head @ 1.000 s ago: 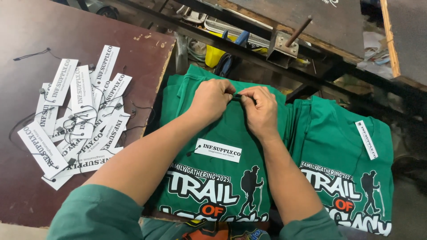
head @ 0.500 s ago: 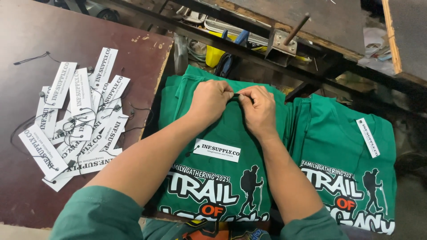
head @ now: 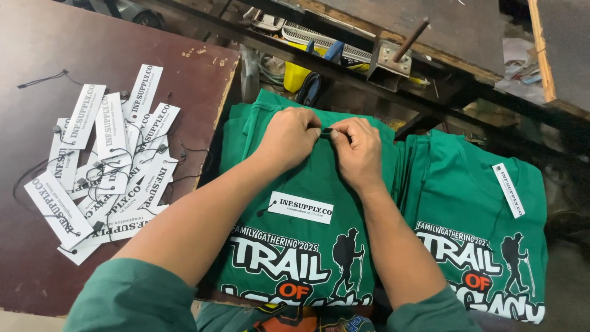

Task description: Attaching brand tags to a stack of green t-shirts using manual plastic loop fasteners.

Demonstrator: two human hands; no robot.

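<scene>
A folded green t-shirt [head: 319,184] with a white, orange and black hiker print lies on top of a stack in front of me. My left hand [head: 289,138] and my right hand [head: 357,150] meet at its collar, both pinching a thin black cord [head: 326,130] between fingertips. A white paper hang tag [head: 300,207] lies on the shirt's chest, between my forearms, with its cord running up toward the collar.
A pile of several white hang tags with black cords [head: 104,160] is spread on the dark brown table [head: 49,49] at left. A second stack of green shirts [head: 479,203] with its own tag [head: 508,189] lies at right. Metal bars and clutter run behind.
My hands stay at the collar with only small finger movements on the cord. The view has shifted slightly.
</scene>
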